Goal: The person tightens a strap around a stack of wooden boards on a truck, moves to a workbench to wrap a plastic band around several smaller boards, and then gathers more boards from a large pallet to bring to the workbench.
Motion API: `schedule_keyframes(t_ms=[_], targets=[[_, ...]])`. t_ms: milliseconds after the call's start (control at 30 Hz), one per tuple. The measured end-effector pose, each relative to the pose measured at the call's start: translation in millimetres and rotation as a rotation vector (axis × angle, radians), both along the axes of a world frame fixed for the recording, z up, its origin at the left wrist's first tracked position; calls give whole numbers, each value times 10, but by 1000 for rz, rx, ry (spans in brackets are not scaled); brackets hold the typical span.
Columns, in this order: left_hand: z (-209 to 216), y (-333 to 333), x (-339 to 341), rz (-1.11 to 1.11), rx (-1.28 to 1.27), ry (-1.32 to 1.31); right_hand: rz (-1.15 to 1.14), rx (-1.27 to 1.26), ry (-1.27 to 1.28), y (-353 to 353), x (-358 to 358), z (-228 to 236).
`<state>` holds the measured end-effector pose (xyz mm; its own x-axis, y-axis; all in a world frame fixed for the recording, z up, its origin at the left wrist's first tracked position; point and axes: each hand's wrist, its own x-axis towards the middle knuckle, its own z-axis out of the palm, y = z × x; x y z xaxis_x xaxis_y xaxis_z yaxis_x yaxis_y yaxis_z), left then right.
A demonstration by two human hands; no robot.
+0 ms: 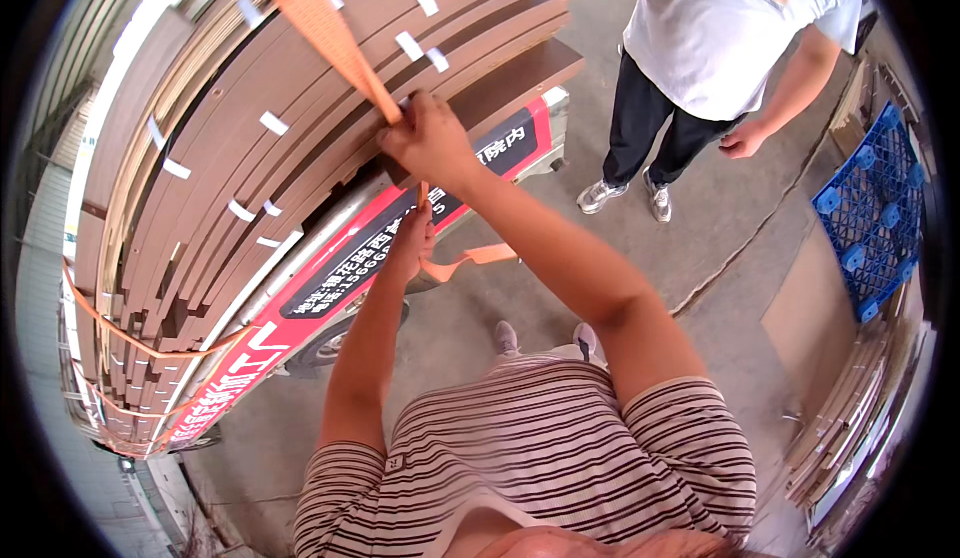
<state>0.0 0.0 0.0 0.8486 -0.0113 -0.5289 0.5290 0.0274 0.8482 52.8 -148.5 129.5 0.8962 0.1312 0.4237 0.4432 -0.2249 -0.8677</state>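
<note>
Fingers point(408, 126) of the right hand point(428, 143) are curled tight around a flat orange woven strap point(322, 26), pinching it where it comes down off the load. Left hand point(414, 233) sits just below, fingers closed on the same strap's lower run; the loose tail point(470, 256) loops out to the right under it, hanging free above the floor. Strap runs up and left from the right hand, taut, across the top of a stack of long brown grooved boards point(240, 158) with small white tags stuck on them. More orange strapping point(120, 333) wraps the far end of the stack at lower left. Boards lie on a vehicle bed with a red and black side panel point(330, 278); a wheel point(325, 348) shows under it. Grey concrete floor point(720, 218) around. Another person in a white shirt and black trousers point(700, 48) stands at upper right, well apart. Blue plastic pallet point(875, 208) leans at the right edge, with pale board bundles point(850, 428) below it.
</note>
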Motion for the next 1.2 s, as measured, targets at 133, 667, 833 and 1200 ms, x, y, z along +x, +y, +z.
schedule_keyframes(t_ms=[133,667,833,1200], targets=[[126,115,-41,-14,4,-50,46,306,10,217,-28,-217],[211,908,-614,-70,80,-108,254,1316,1071,1289,-63,-1481],[134,760,-665,-59,3,-125,134,1540,1006,1351,-76,-1592],[302,102,-670,-18,146,-133,52,1365,1141,989,79,-1576]])
